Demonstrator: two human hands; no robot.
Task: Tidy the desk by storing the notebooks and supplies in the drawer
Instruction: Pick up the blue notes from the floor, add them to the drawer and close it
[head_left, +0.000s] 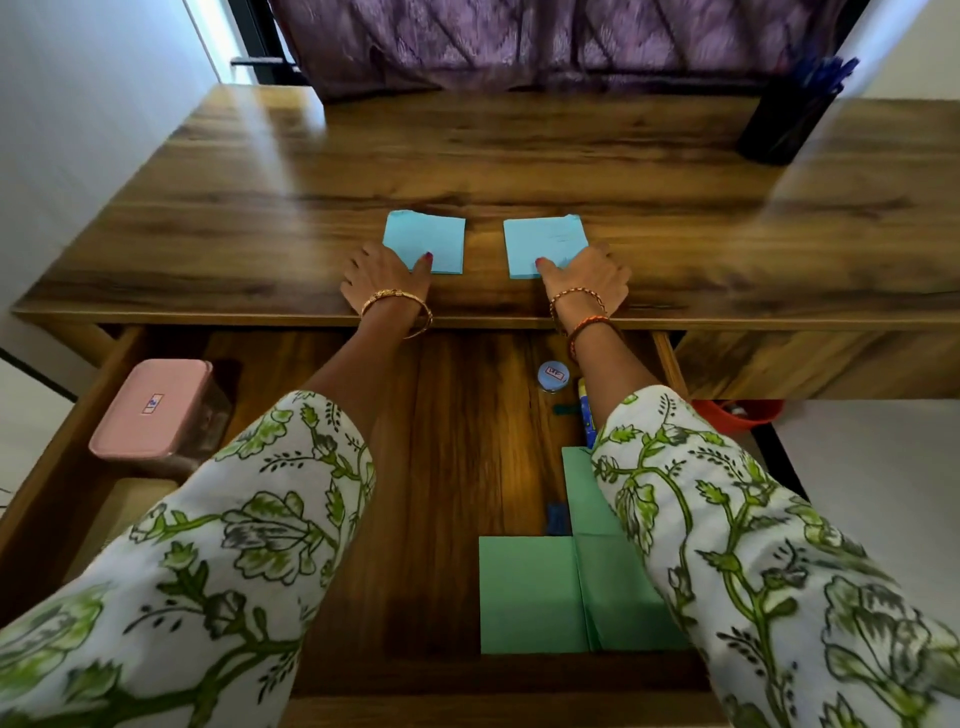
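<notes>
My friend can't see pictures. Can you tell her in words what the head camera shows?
A person's left hand and right hand each rest on a blue square notepad, the left pad and the right pad, on a wooden desk. Below, the open drawer holds green paper, a pink box and a small round tin.

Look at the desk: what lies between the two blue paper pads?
Nothing but a bare strip of wooden desk separates the left blue pad from the right blue pad, as the head view shows.
</notes>
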